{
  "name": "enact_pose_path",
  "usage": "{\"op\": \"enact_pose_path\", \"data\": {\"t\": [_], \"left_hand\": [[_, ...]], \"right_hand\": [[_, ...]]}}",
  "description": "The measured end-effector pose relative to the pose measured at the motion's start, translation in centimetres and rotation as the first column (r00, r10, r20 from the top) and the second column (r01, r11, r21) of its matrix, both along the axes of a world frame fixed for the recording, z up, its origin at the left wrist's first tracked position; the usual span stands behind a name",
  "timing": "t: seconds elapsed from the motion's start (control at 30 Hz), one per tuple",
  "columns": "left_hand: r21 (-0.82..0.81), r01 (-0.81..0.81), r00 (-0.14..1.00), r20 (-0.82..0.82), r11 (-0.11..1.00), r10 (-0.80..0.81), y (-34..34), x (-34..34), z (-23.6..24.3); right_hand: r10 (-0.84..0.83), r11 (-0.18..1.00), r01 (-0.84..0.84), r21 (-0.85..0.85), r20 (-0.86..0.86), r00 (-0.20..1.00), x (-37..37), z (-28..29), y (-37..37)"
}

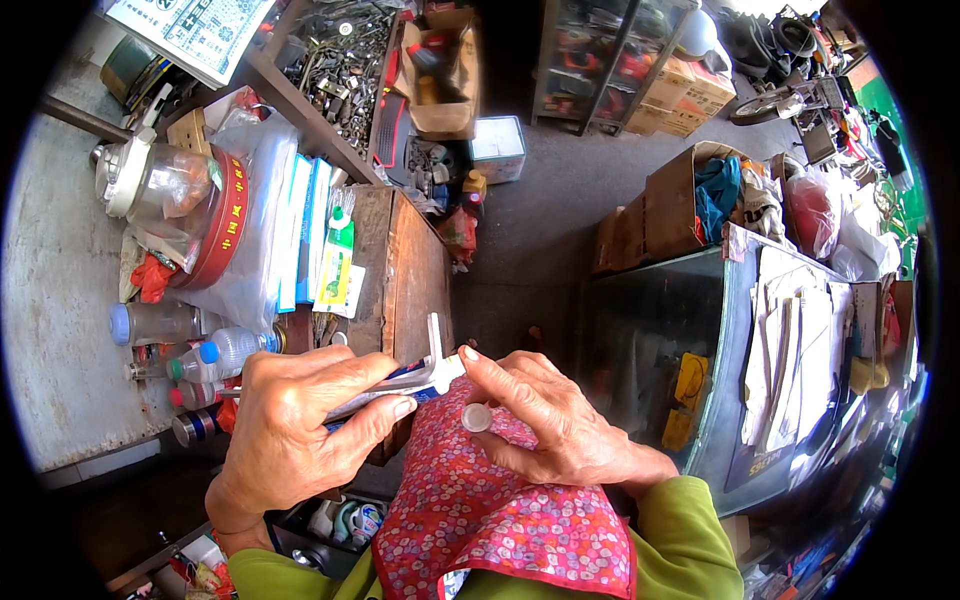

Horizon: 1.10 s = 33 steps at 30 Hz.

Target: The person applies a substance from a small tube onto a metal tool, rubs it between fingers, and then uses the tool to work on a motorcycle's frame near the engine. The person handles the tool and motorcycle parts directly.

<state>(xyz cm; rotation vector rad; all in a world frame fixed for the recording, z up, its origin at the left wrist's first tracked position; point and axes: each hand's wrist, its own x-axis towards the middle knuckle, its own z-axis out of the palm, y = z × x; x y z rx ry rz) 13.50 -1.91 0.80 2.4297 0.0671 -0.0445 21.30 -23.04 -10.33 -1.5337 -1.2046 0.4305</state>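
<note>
My left hand (300, 425) is closed round a slim blue-and-white cardboard box (424, 384), thumb on the near side. One pale end flap stands up from the box at its right end. The index fingertip of my right hand (555, 420) touches or nearly touches that end. Between the thumb and fingers of the same hand sits a small round whitish piece (476, 417), like a cap, with its flat face toward me. What lies inside the box is hidden. Both hands are above my red flowered apron (440, 480).
On the left, a worn table (70, 300) bears plastic bottles (240, 345), a large jar (165, 180) and plastic bags. A wooden cabinet (410, 250) stands ahead. To the right is a glass case (650, 340) with papers (800, 350) on top; cartons (680, 200) stand behind it.
</note>
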Motion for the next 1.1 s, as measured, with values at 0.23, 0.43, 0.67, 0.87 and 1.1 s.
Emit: {"op": "enact_pose_path", "data": {"t": [0.23, 0.43, 0.67, 0.87, 1.1], "left_hand": [[0.035, -0.012, 1.000, -0.004, 0.999, 0.012, 0.0, 0.1, 0.0], [0.022, 0.019, 0.999, -0.045, 1.000, -0.018, 0.4, 0.4, 0.0], [0.236, 0.089, 0.996, -0.027, 0.968, -0.085, 0.4, 0.4, 0.3], [0.271, 0.132, 0.989, -0.103, 0.953, -0.107, 0.6, 1.0, 0.7], [0.185, 0.079, 0.993, -0.104, 0.980, -0.061, 0.6, 1.4, 0.5]], "right_hand": [[-0.005, 0.999, 0.009, -0.051, 0.074, 0.997, 0.3, 0.3, 0.0], [0.052, 0.997, -0.048, -0.067, 0.063, 0.997, 0.5, 0.2, 0.0], [0.092, 0.993, -0.099, -0.063, -0.097, 0.991, 0.1, -0.7, 0.3], [0.088, 0.994, -0.094, -0.052, -0.095, 0.992, -0.4, -1.3, 0.8], [0.069, 0.996, -0.075, -0.038, -0.143, 0.987, -0.1, -1.4, 0.7]]}}
